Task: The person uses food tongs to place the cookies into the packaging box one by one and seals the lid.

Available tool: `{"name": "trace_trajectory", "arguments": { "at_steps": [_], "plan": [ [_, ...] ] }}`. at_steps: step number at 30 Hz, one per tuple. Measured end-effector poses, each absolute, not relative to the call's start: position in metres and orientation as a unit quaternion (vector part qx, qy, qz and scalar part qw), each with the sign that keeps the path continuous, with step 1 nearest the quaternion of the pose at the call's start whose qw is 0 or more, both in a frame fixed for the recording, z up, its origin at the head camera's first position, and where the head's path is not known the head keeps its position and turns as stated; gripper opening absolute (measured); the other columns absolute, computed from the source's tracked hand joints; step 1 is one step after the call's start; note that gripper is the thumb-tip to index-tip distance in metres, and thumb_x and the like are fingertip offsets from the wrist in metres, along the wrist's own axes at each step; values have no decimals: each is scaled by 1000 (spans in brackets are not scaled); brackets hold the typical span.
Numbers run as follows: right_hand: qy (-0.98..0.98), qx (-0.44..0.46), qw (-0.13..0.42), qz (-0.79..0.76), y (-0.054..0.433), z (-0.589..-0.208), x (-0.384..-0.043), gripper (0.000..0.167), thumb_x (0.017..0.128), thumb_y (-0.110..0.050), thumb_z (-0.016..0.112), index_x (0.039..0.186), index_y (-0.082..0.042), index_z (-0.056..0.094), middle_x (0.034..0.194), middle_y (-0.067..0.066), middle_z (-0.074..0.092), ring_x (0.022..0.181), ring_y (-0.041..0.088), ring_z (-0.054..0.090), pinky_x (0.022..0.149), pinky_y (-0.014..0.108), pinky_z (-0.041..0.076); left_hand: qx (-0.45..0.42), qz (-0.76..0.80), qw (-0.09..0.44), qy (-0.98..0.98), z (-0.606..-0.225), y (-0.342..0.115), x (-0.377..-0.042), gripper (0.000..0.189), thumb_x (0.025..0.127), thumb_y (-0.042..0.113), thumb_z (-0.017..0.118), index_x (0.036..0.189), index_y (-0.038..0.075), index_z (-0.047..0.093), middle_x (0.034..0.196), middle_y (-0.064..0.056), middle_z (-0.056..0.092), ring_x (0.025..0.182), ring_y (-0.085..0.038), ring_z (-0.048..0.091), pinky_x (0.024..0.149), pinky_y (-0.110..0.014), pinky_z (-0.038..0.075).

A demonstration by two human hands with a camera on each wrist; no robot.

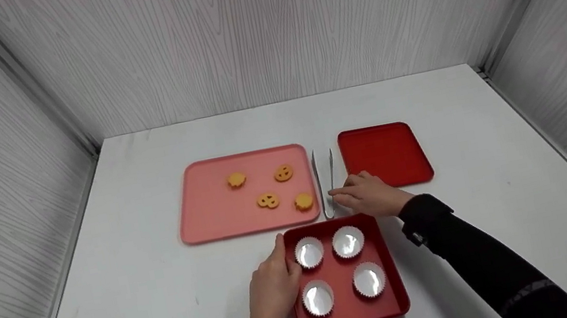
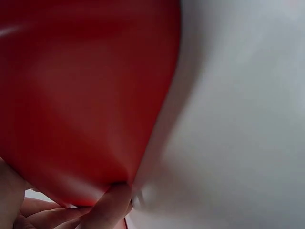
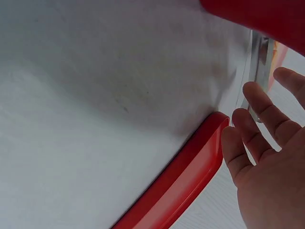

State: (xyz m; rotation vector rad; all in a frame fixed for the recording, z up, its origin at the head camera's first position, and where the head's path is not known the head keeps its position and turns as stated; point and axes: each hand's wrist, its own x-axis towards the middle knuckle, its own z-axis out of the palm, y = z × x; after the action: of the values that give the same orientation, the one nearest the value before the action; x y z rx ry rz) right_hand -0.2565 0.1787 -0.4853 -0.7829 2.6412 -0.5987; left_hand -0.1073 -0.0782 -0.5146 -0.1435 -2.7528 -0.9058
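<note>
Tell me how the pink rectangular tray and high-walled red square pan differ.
The pink rectangular tray holds four yellow pieces; the red square pan, four white fluted cups. The tray is wider, the pan deeper. The left hand grips the pan, not the tray. Both have rounded corners.

The red box (image 1: 341, 272) is showing smooth, glossy plastic, the tongs (image 1: 318, 183) are gleaming like metal, the fluted cups (image 1: 348, 242) are shining inside, and the walls (image 1: 249, 31) are displaying wood grain.
</note>
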Motion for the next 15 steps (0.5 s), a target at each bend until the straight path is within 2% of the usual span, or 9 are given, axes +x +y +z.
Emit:
{"name": "trace_trajectory", "arguments": {
  "at_steps": [3,7,12,15],
  "plan": [
    [927,-275,155,-201,178,-488,-259,46,107,-41,48,145,-17,61,125,12,58,117,27,43,96,48,37,-49,-307,129,-942,-516,-78,-107,55,87,4,67,140,-7,56,75,-10,67,54,-11,43,50,-32,43],
    [933,-279,118,-193,176,-489,-260,40,106,-38,51,128,-12,73,114,9,60,110,26,45,94,47,37,-47,-308,135,-941,-516,-78,-107,53,87,5,66,139,-6,57,93,-18,74,56,-12,48,52,-35,46],
    [950,-245,86,-172,172,-489,-259,37,104,-41,56,111,-12,77,108,6,64,108,26,51,99,50,40,-46,-305,138,-941,-517,-79,-106,54,87,5,67,139,-6,57,98,-19,74,57,-13,50,53,-37,49],
    [960,-220,80,-155,171,-490,-260,35,99,-45,64,102,-11,73,99,6,65,101,25,53,96,48,43,-47,-305,138,-941,-517,-79,-106,54,87,6,67,139,-6,57,99,-19,74,57,-14,51,54,-38,50]
  ]
}}
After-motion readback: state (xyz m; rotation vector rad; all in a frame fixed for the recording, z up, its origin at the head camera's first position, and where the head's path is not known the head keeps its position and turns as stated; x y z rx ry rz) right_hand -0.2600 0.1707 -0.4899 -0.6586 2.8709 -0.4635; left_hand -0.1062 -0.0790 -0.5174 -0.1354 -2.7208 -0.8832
